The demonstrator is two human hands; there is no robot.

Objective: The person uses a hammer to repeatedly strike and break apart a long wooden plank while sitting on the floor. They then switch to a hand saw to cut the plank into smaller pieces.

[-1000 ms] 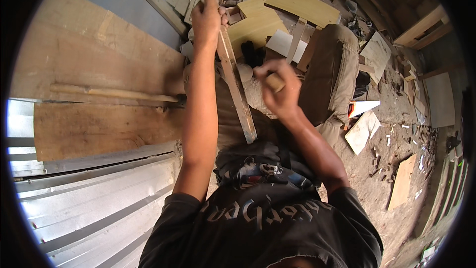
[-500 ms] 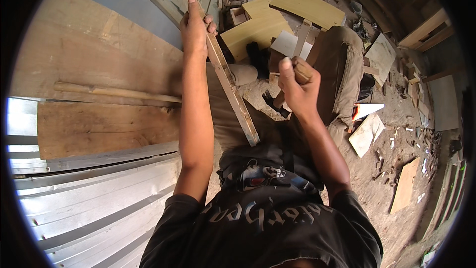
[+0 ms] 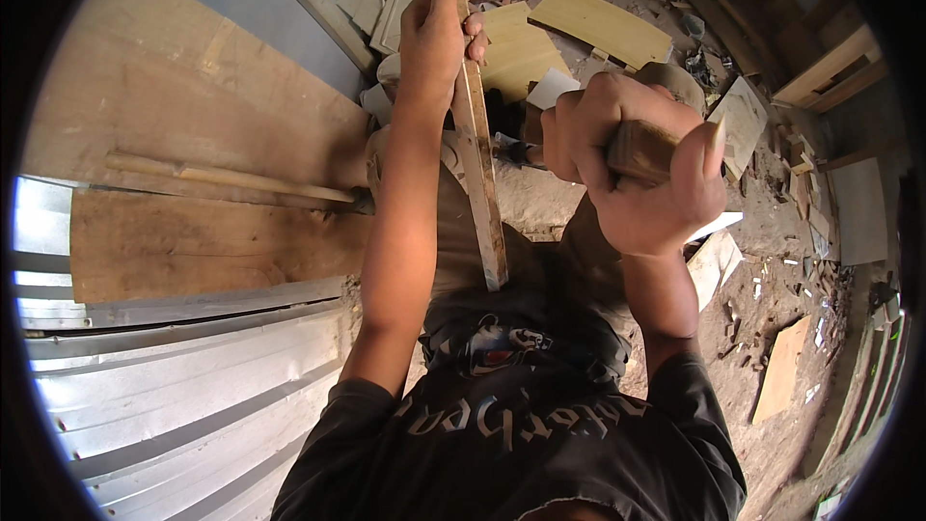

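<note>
My left hand [image 3: 439, 43] is wrapped round a long narrow wooden strip [image 3: 479, 174]. The strip slants up from my lap and runs out past the top of the picture. Raised close to the camera, my right hand [image 3: 637, 164] grips a hammer by its wooden handle [image 3: 640, 150], thumb pointing up. The dark hammer head [image 3: 508, 150] shows beyond my knuckles, close beside the strip; whether it touches the strip I cannot tell.
On my left lie a wide plywood board [image 3: 174, 96], a thin pole [image 3: 231, 176], a brown plank [image 3: 212, 246] and corrugated metal sheet [image 3: 193, 386]. Yellow panels [image 3: 603, 24] sit ahead. Wood scraps [image 3: 783, 367] litter the floor at right.
My right hand has come up toward the camera and right with the hammer, its head now by the strip. My left hand has moved right and up, and the strip stands steeper.
</note>
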